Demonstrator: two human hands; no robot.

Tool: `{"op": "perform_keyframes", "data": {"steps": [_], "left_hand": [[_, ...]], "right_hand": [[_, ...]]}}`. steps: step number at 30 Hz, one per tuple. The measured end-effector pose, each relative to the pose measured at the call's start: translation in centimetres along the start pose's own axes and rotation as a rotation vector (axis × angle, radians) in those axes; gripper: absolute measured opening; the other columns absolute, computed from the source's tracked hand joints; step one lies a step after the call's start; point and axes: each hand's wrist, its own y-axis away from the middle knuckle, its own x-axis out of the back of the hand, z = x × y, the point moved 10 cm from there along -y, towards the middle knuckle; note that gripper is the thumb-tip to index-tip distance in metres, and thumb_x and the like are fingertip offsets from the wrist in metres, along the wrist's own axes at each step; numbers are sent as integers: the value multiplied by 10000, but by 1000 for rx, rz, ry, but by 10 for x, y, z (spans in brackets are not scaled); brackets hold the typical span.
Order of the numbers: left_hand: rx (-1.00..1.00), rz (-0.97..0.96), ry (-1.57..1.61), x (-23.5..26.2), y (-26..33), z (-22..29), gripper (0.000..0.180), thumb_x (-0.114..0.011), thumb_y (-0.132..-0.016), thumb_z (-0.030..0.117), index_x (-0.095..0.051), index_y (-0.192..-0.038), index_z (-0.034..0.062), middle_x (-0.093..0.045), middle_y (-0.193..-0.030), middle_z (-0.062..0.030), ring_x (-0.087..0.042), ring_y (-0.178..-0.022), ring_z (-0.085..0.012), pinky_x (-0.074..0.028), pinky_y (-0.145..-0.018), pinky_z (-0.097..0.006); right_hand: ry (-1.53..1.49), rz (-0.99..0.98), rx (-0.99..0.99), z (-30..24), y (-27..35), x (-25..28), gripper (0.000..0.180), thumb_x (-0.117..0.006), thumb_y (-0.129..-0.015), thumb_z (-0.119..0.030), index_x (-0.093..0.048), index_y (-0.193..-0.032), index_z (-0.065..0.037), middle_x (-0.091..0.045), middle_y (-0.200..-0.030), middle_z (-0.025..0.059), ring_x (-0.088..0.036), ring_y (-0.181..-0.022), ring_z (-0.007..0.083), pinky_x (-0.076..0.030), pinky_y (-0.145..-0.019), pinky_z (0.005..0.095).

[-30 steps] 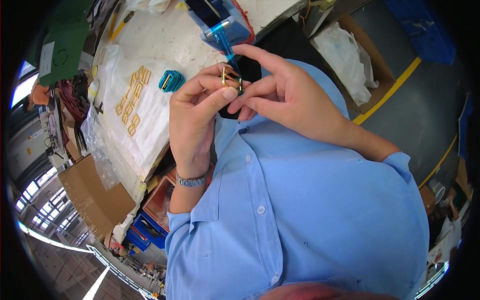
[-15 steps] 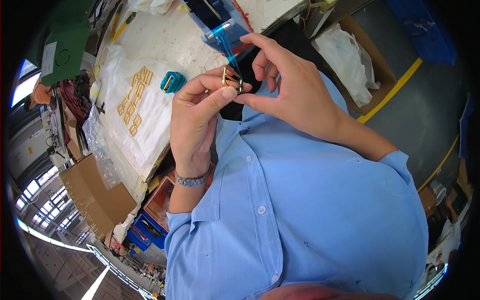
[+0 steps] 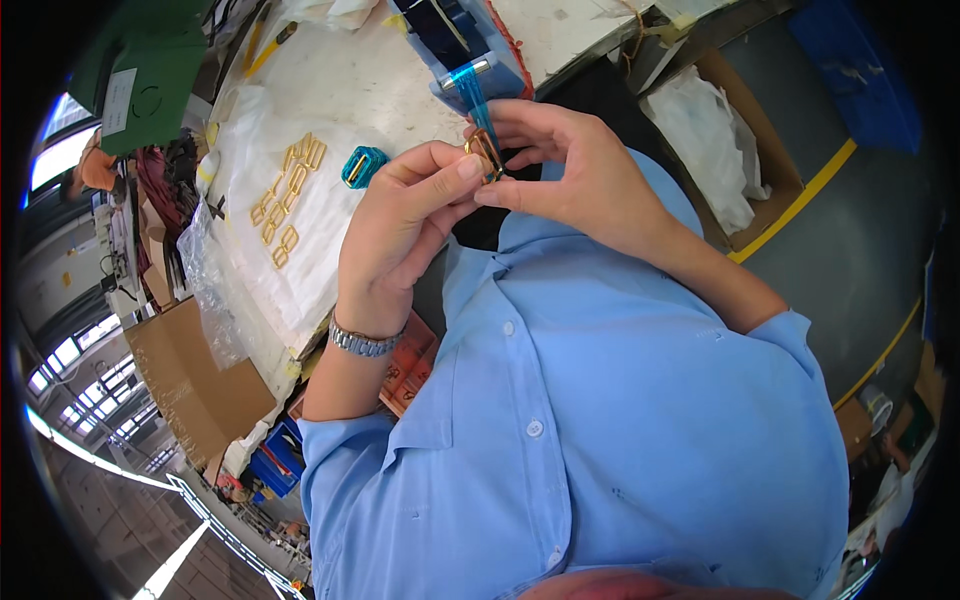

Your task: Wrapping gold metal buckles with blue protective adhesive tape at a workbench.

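Observation:
Both hands meet in front of my chest on a small gold metal buckle (image 3: pixel 484 152). My left hand (image 3: pixel 400 230) pinches it from the left with thumb and forefinger. My right hand (image 3: pixel 565 175) grips it from the right. A strip of blue transparent tape (image 3: pixel 472 92) runs from the buckle up to a blue tape dispenser (image 3: pixel 462 40) on the white table (image 3: pixel 400 80). A buckle wrapped in blue tape (image 3: pixel 362 166) lies on the table beside my left hand. Several bare gold buckles (image 3: pixel 288 195) lie in rows on a white sheet further left.
A cardboard box holding white plastic bags (image 3: pixel 712 140) stands on the floor to the right, near a yellow floor line (image 3: pixel 800 205). Clear plastic bags (image 3: pixel 212 290) hang off the table's left edge. Cardboard (image 3: pixel 185 380) and blue crates (image 3: pixel 275 465) sit below.
The buckle and both hands have shifted slightly; my right hand's fingers have turned around the buckle, and the blue tape strip stays stretched from the dispenser.

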Motion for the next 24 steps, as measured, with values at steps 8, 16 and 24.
{"op": "perform_keyframes", "data": {"steps": [8, 16, 24], "left_hand": [[120, -7, -4, -5, -8, 7, 133, -754, -1064, 168, -726, -1058, 38, -750, -1056, -50, -733, -982, -151, -612, -994, -371], [111, 36, 23, -6, -3, 8, 124, -752, -1067, 158, -719, -1040, 41, -750, -1038, -41, -740, -967, -147, -625, -975, -351], [160, 6, 91, -3, -7, 6, 188, -711, -1086, 168, -713, -1177, 2, -766, -1147, -92, -758, -1049, -204, -610, -1053, -444]], "right_hand": [[-82, 104, 32, -3, -6, 6, 670, -928, -864, -198, -654, -1413, 71, -778, -1276, 162, -738, -1186, 237, -592, -1017, 382], [99, 139, 97, -5, -7, 14, 765, -959, -820, -297, -650, -1416, 71, -770, -1283, 187, -747, -1186, 267, -599, -1005, 406], [211, 138, 162, -17, -11, 13, 759, -951, -812, -357, -678, -1406, 29, -794, -1227, 156, -762, -1143, 269, -602, -973, 408]]}}
